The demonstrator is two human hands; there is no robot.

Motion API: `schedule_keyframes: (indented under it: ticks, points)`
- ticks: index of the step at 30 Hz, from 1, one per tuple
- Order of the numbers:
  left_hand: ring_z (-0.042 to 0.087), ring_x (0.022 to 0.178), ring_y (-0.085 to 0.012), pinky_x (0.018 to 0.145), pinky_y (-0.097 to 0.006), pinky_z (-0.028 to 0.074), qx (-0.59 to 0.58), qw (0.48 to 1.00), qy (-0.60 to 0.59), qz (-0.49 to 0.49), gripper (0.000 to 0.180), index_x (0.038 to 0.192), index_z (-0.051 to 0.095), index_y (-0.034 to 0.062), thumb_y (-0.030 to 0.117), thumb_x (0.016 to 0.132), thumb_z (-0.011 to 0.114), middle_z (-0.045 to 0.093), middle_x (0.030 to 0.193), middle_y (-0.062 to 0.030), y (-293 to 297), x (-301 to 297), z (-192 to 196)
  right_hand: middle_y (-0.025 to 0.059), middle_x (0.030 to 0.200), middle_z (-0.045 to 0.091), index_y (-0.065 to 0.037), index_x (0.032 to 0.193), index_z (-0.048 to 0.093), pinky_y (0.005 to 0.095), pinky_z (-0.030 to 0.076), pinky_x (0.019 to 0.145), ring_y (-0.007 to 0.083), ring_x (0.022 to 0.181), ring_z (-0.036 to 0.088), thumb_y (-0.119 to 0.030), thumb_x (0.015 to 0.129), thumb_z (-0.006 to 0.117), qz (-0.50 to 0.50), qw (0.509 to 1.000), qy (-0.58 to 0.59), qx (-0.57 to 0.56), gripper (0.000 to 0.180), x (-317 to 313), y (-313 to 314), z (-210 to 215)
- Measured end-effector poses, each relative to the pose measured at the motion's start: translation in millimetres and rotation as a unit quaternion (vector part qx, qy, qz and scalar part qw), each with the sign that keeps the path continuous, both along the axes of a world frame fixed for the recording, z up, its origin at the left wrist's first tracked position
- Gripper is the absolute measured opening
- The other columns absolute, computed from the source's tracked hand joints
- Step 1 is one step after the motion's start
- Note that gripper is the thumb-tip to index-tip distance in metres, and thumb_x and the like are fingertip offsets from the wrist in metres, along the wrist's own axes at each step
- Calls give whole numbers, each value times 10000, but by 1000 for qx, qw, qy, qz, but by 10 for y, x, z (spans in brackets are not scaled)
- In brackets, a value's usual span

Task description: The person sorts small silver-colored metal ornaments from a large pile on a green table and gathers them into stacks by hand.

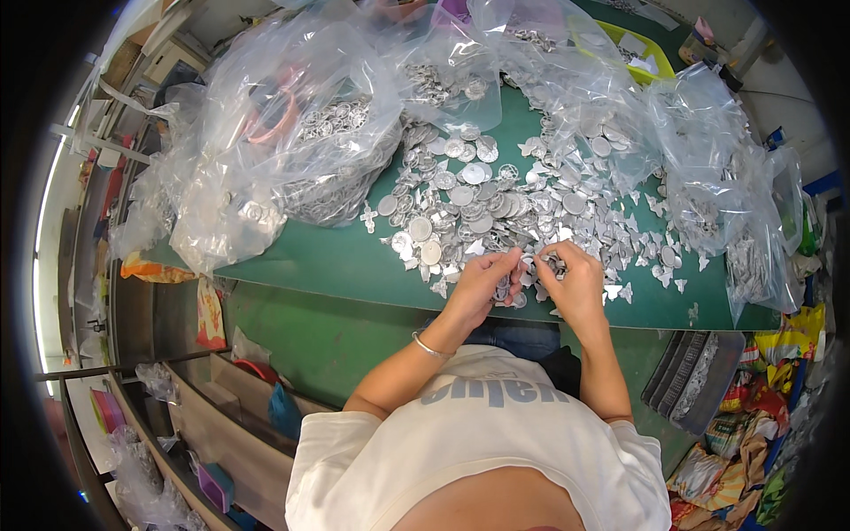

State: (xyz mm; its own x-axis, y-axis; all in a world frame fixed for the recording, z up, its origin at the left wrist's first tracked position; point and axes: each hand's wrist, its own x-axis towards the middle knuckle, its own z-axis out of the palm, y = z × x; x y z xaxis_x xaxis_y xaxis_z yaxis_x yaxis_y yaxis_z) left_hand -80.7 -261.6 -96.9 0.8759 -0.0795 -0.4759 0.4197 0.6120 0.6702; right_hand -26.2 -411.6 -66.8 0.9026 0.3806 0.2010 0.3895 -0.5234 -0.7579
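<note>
Metal pieces (pixel 478 212) lie in clear bags (pixel 235 155) and between them.

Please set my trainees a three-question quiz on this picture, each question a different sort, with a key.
1. Which wrist wears the bracelet: the left hand's or the right hand's?
2. True or false: many metal pieces lie loose on the tabletop.
3. Multiple choice: the tabletop is (a) white, (b) green, (c) red.

Key: 1. The left hand's. 2. True. 3. (b).
</note>
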Motion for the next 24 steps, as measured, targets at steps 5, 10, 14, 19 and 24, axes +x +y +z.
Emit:
schedule_keyframes:
  ticks: [5, 10, 14, 19, 24]
  points:
    - [485, 550, -107, 451, -220, 380, -2, 999, -42, -9, 225, 848, 579, -14, 210, 868, 568, 519, 662, -27, 19, -16, 70, 77, 747, 626, -13, 843, 623, 293, 436, 547, 175, 603, 578, -50, 732, 648, 17, 987, 84, 133, 120, -11, -27, -83]
    - [476, 556, -97, 471, -215, 382, -26, 995, -93, 35, 196, 829, 584, -10, 180, 869, 561, 524, 681, -36, -66, -60, 87, 12, 734, 597, 17, 931, 620, 206, 396, 513, 54, 575, 499, -34, 776, 632, 29, 909, 292, 297, 164, -83, -27, -36]
    - [475, 548, -64, 481, -203, 383, 108, 969, -221, 36, 142, 841, 619, 11, 146, 856, 578, 539, 680, -22, -91, -68, 11, 9, 677, 572, 24, 924, 615, 179, 372, 493, 42, 531, 469, -38, 790, 629, 50, 860, 356, 363, 148, -135, -5, -24]
    - [467, 568, -76, 484, -212, 373, 147, 977, -152, 27, 144, 889, 618, -13, 114, 859, 555, 524, 679, -26, -149, -134, 49, 4, 644, 560, 16, 867, 611, 179, 363, 482, 42, 529, 470, -48, 791, 634, 32, 854, 366, 368, 102, -135, -102, -151]
    - [445, 558, -57, 458, -199, 358, 114, 988, -92, 57, 160, 959, 615, -5, 100, 845, 575, 512, 671, -4, -143, -204, -82, -17, 623, 570, -5, 789, 617, 203, 373, 496, 48, 523, 475, -61, 770, 646, -139, 956, 149, 212, 65, 27, -534, -263]
